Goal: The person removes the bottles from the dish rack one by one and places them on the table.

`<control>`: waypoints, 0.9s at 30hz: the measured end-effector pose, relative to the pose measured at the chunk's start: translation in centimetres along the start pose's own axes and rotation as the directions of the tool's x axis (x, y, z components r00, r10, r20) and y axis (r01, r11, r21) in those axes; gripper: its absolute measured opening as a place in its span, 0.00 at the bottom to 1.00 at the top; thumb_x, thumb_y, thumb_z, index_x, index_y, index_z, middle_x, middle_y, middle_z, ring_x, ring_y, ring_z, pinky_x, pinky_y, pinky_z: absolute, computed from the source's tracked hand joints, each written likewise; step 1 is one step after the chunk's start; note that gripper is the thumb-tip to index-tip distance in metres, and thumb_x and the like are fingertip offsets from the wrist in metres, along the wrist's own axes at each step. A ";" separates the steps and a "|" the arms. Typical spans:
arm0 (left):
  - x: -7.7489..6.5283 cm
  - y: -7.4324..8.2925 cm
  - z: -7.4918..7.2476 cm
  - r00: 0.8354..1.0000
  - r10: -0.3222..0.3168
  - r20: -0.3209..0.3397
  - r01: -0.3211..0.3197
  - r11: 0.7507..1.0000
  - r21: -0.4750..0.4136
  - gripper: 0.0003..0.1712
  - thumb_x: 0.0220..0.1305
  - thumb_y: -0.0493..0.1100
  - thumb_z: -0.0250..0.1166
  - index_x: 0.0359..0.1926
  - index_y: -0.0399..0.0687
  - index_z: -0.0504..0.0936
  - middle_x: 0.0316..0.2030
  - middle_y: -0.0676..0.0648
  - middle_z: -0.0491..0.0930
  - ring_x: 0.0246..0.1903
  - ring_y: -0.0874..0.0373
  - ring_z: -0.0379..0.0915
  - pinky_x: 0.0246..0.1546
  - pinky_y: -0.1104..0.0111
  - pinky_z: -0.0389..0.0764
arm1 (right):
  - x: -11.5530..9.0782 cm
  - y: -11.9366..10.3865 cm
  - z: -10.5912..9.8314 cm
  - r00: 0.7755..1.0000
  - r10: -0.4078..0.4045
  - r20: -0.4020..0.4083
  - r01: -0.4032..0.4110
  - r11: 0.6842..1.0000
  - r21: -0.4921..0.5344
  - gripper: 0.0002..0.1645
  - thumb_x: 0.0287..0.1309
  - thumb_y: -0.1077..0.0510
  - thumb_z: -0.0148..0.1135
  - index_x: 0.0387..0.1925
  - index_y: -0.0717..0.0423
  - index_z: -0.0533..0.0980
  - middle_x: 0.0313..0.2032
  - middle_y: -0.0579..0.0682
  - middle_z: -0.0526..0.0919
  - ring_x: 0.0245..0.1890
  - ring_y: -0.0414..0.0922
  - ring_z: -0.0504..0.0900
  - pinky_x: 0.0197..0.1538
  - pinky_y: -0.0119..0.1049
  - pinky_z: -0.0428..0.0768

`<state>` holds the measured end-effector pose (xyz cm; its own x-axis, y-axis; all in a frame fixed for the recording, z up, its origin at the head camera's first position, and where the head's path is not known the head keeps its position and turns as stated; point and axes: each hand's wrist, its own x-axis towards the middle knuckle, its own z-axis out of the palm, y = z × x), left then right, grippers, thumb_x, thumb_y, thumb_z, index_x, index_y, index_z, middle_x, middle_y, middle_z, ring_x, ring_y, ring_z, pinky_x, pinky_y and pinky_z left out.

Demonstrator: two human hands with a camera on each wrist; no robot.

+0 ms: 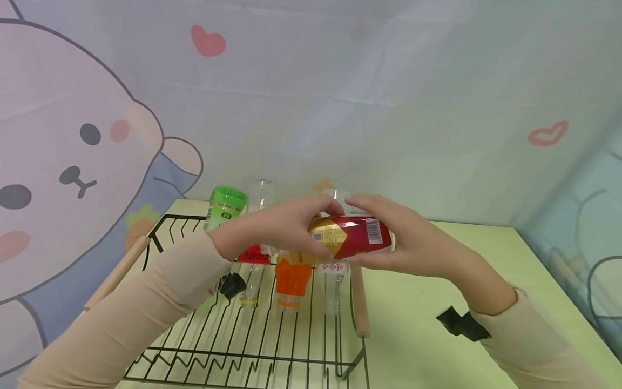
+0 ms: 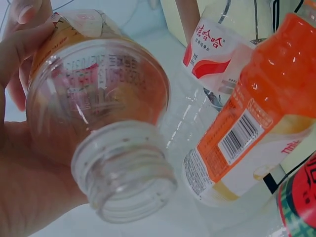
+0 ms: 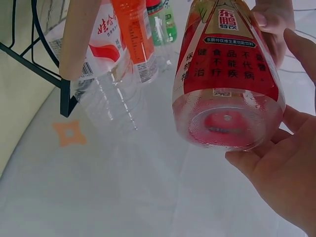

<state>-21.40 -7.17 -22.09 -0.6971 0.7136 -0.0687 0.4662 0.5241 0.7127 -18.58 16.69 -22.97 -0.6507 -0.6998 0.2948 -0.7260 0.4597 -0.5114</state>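
Both hands hold one clear plastic bottle [image 1: 357, 236] with a red and gold label, sideways above the far part of the black wire rack [image 1: 228, 354]. My left hand [image 1: 279, 227] grips the gold end by the shoulder. In the left wrist view the uncapped mouth of the bottle [image 2: 126, 170] faces the camera. At the base end, my right hand [image 1: 413, 237] curls thumb and fingers round the red part. The clear base of the bottle [image 3: 227, 121] shows in the right wrist view, with the right hand [image 3: 281, 168] against its side.
Several other plastic bottles lean neck down in the rack: a green-topped one [image 1: 227, 202], an orange-labelled one [image 1: 293, 278] and a clear one [image 1: 332, 292]. The rack has wooden handles [image 1: 359, 308]. Pale green tabletop [image 1: 413, 319] extends right, with a printed curtain [image 1: 340, 108] behind.
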 end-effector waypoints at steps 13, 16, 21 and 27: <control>0.6 -0.1 0.7 1.000 0.012 0.002 -0.012 0.995 0.097 0.34 0.53 0.43 0.70 0.61 0.47 0.68 0.56 0.51 0.73 0.51 0.55 0.69 0.47 0.68 0.76 | -0.3 0.9 0.7 0.999 -0.036 0.021 0.036 0.999 0.003 0.39 0.51 0.54 0.73 0.64 0.50 0.68 0.58 0.43 0.73 0.56 0.43 0.72 0.46 0.35 0.82; 0.7 -0.1 0.7 1.000 0.019 0.006 -0.020 0.995 0.094 0.33 0.53 0.44 0.70 0.59 0.47 0.69 0.54 0.52 0.74 0.51 0.56 0.70 0.47 0.68 0.77 | -0.4 1.0 0.8 1.000 -0.018 0.021 0.018 1.000 -0.017 0.38 0.51 0.53 0.73 0.63 0.49 0.69 0.58 0.43 0.73 0.56 0.43 0.71 0.47 0.36 0.82; 0.9 0.0 0.8 1.000 0.021 0.000 -0.021 0.995 0.093 0.33 0.52 0.45 0.70 0.58 0.46 0.69 0.53 0.52 0.74 0.52 0.56 0.70 0.49 0.67 0.75 | -0.6 1.0 0.9 1.000 0.009 0.017 -0.008 0.999 -0.052 0.38 0.50 0.52 0.74 0.63 0.49 0.70 0.58 0.44 0.74 0.54 0.42 0.72 0.46 0.34 0.81; 1.1 0.0 1.1 1.000 0.009 -0.005 -0.009 0.997 0.081 0.33 0.52 0.45 0.71 0.58 0.48 0.70 0.54 0.52 0.75 0.50 0.56 0.72 0.49 0.66 0.76 | -0.8 1.0 1.0 0.999 0.040 0.017 -0.038 0.995 -0.093 0.39 0.48 0.50 0.75 0.63 0.50 0.71 0.58 0.45 0.73 0.54 0.43 0.72 0.47 0.33 0.81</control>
<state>-21.61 -5.86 -22.97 -0.6957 0.7159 -0.0584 0.5149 0.5538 0.6544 -18.59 17.14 -24.55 -0.6753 -0.6900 0.2605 -0.7182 0.5350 -0.4449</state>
